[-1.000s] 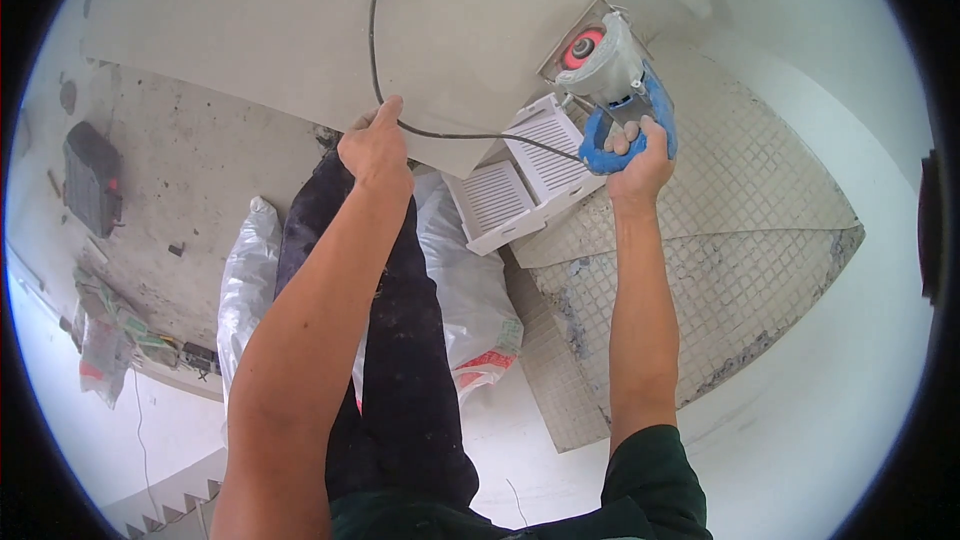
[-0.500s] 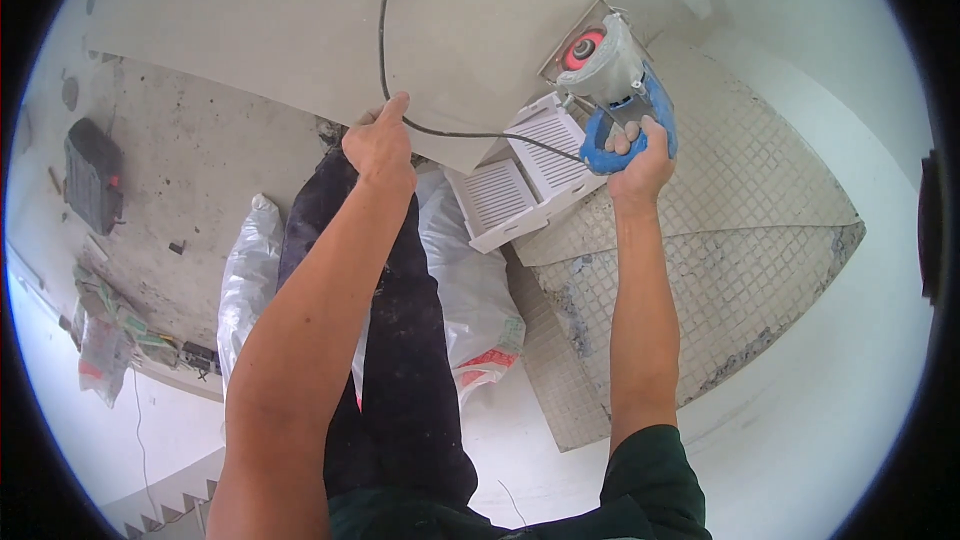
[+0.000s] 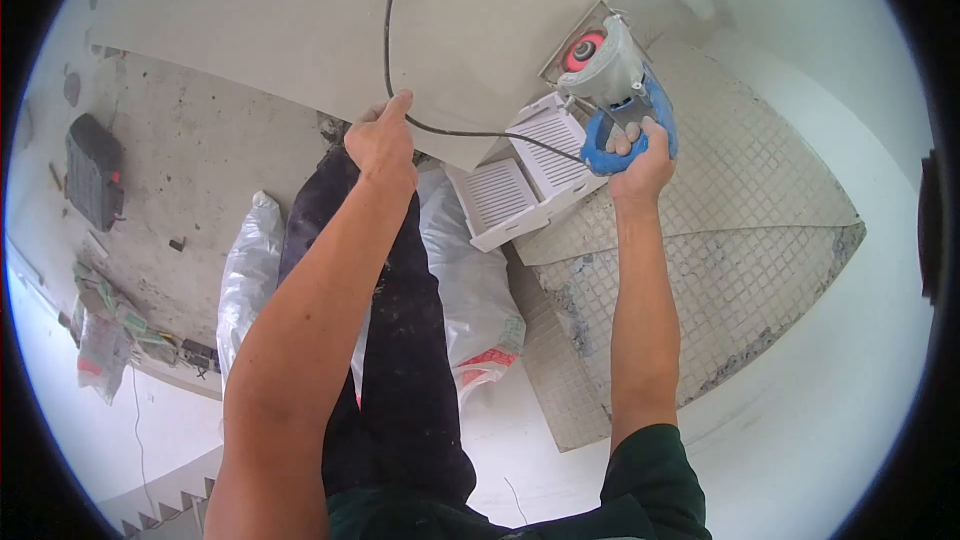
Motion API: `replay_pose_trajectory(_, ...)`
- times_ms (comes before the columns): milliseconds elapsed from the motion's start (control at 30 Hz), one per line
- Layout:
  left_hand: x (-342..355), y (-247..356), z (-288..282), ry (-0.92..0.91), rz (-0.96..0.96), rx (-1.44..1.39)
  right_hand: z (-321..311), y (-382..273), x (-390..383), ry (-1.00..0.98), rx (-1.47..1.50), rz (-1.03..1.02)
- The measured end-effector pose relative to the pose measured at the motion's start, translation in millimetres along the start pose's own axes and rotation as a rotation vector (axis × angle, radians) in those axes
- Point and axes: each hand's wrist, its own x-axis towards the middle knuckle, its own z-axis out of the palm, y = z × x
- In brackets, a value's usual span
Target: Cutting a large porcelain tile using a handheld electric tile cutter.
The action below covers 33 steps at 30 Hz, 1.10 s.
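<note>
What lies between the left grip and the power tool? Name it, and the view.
In the head view, the cable runs from the left grip to the power tool, with part of the panel and white rack behind it.

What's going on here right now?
A person is holding a blue-handled power tool in the right hand, its red disc facing up. The left hand holds the black cord, which runs across to the tool's handle. A white slotted plastic piece lies between the hands, beside a large beige panel. Whether the tool is running can't be told.
</note>
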Motion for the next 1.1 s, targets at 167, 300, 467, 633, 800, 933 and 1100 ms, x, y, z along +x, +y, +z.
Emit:
replay_pose_trajectory(167,2,1,-2,-0.008,0.001,0.008,0,2,-1,0.012,0.012,0.017)
replay_pose_trajectory(300,4,1,-3,-0.021,0.012,0.007,-2,4,-3,0.008,0.016,0.006)
replay_pose_trajectory(467,3,1,-1,-0.025,0.004,0.014,-4,5,-3,0.015,0.012,0.004)
replay_pose_trajectory(633,5,-2,-2,-0.014,0.034,0.007,-1,8,-6,0.0,0.001,-0.016)
replay_pose_trajectory(800,-2,-1,1,0.041,0.06,0.029,0,6,-6,0.019,0.005,-0.003)
replay_pose_trajectory(933,1,-2,-1,0.02,0.059,0.052,1,9,-3,0.008,0.006,-0.019)
replay_pose_trajectory(1100,4,-4,-3,0.005,0.058,0.002,1,10,1,0.011,0.001,-0.013)
